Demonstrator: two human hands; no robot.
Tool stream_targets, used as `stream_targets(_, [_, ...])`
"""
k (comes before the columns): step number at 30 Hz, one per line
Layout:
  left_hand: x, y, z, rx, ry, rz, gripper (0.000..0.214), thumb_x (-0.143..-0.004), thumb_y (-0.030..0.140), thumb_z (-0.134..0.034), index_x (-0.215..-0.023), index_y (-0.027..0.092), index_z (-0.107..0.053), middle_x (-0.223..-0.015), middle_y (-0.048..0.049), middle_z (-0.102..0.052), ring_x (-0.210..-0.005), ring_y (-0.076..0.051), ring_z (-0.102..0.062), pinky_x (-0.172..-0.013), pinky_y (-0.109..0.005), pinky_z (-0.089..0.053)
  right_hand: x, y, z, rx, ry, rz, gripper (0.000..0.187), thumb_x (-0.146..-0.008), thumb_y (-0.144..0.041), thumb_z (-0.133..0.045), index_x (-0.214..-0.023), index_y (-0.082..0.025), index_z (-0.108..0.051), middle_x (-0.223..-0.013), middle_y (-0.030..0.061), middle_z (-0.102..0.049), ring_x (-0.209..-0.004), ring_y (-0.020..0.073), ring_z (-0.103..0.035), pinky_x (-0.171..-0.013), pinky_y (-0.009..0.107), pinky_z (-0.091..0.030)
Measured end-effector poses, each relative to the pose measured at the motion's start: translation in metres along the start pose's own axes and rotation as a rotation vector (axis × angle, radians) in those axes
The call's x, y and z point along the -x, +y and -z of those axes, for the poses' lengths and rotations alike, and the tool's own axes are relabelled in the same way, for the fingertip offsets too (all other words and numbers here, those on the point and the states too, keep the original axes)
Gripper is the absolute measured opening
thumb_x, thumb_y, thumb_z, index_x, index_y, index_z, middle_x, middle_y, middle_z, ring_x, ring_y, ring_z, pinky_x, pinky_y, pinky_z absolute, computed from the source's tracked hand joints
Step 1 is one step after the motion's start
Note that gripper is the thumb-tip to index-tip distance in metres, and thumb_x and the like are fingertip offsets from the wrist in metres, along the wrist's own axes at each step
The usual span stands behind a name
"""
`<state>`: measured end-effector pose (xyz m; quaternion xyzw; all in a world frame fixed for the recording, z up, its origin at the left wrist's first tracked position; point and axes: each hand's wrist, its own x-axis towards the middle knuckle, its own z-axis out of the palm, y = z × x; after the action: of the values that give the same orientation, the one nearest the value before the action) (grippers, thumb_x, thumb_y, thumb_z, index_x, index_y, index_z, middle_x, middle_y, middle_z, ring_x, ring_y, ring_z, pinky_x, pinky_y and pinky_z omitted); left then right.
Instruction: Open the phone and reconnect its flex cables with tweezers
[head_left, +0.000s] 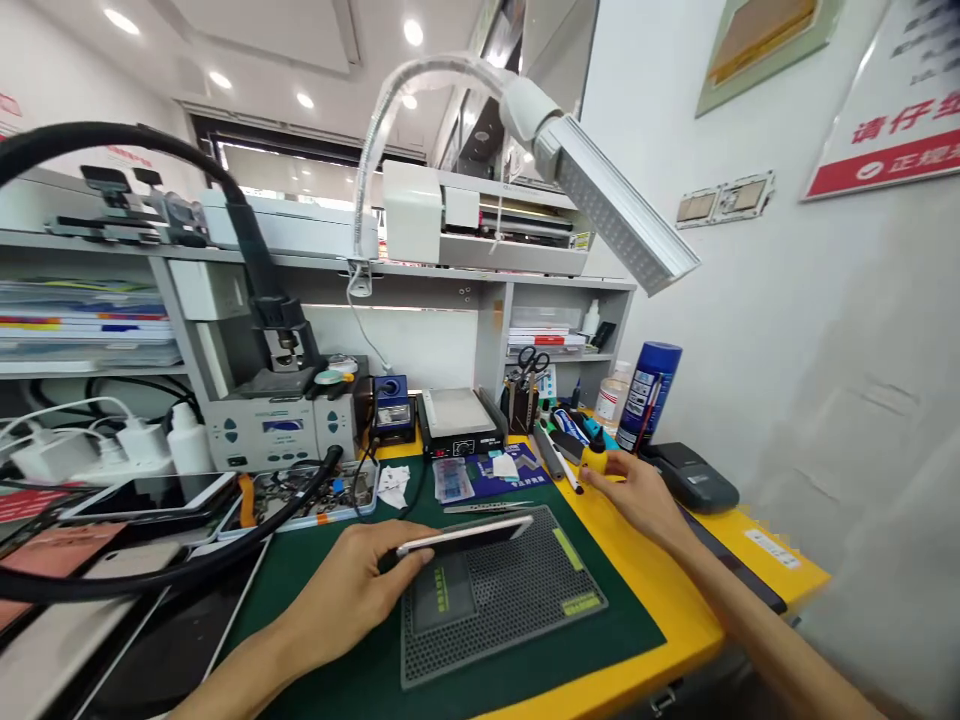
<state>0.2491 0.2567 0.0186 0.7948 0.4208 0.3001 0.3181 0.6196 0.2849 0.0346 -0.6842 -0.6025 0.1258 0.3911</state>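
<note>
Near the center of the frame, your left hand (364,580) is closed on one end of a phone (472,537), thumb on the near side and fingers behind. The phone is tilted so its pale edge faces up, over a gray perforated mat (525,585); you can't tell whether its far end touches anything.

Right of center, your right hand (641,495) has its thumb and fingers closed around a small yellow bottle (595,459) with a black tip, above the yellow table (675,605). Just left of that bottle lies a white pen (568,472). The gray mat lies on a green mat (626,630), and tweezers (487,507) lie just beyond it. Farther back at center sits a heating plate (459,412); a blue spray can (651,395) stands behind your right hand.
</note>
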Motion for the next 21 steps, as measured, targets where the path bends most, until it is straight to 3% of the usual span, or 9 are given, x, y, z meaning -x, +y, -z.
stream_targets(5, [-0.002,-0.01,0.003,-0.071,0.187,-0.099,0.027,-0.097,0.038,-0.054,-0.111,0.027,-0.075,-0.107,-0.0043,-0.076,-0.096,-0.024,-0.07,-0.071,-0.025,-0.054,0.021,-0.058,-0.001,-0.192,-0.131,0.157,0.036,-0.085,-0.058,-0.062,-0.095,-0.024,-0.059,-0.094,0.0077,-0.071,-0.091,0.0284,-0.068,-0.077,0.037,-0.056])
stream_targets(8, [-0.005,-0.014,0.012,-0.096,0.356,-0.175,0.023,-0.096,0.031,-0.056,-0.108,0.023,-0.075,-0.1,-0.0052,-0.077,-0.091,-0.023,-0.07,-0.077,-0.029,-0.055,0.032,-0.098,-0.017,-0.503,-0.394,0.188,0.034,-0.083,-0.05,-0.071,-0.099,-0.024,-0.057,-0.098,0.0065,-0.07,-0.094,0.0271,-0.067,-0.08,0.035,-0.056])
stream_targets(11, [-0.008,-0.019,0.024,-0.105,0.449,-0.221,0.022,-0.095,0.026,-0.058,-0.109,0.023,-0.075,-0.099,-0.0051,-0.077,-0.092,-0.022,-0.07,-0.081,-0.031,-0.055,0.045,-0.124,-0.046,-0.678,-0.7,0.156,0.036,-0.082,-0.049,-0.072,-0.099,-0.022,-0.056,-0.093,0.0045,-0.066,-0.091,0.0255,-0.066,-0.08,0.036,-0.056])
stream_targets(13, [-0.009,-0.023,0.03,-0.111,0.48,-0.237,0.021,-0.095,0.024,-0.059,-0.11,0.023,-0.075,-0.101,-0.0045,-0.077,-0.094,-0.021,-0.07,-0.083,-0.032,-0.056,0.056,-0.132,-0.067,-0.714,-0.856,0.119,0.037,-0.081,-0.05,-0.073,-0.095,-0.022,-0.055,-0.09,0.0036,-0.063,-0.09,0.0249,-0.064,-0.081,0.036,-0.054])
stream_targets(16, [-0.009,-0.029,0.035,-0.106,0.511,-0.279,0.021,-0.095,0.023,-0.06,-0.111,0.023,-0.074,-0.105,-0.0044,-0.076,-0.099,-0.021,-0.069,-0.085,-0.032,-0.057,0.073,-0.135,-0.089,-0.72,-0.969,0.024,0.039,-0.078,-0.051,-0.076,-0.091,-0.021,-0.055,-0.086,0.0016,-0.056,-0.086,0.021,-0.059,-0.079,0.031,-0.051])
stream_targets(21, [-0.009,-0.035,0.033,-0.13,0.522,-0.358,0.022,-0.093,0.015,-0.061,-0.11,0.021,-0.074,-0.108,-0.0052,-0.075,-0.101,-0.019,-0.068,-0.091,-0.033,-0.056,0.082,-0.134,-0.098,-0.735,-1.128,-0.091,0.043,-0.072,-0.048,-0.083,-0.09,-0.02,-0.056,-0.079,-0.0012,-0.049,-0.077,0.0168,-0.052,-0.072,0.027,-0.046])
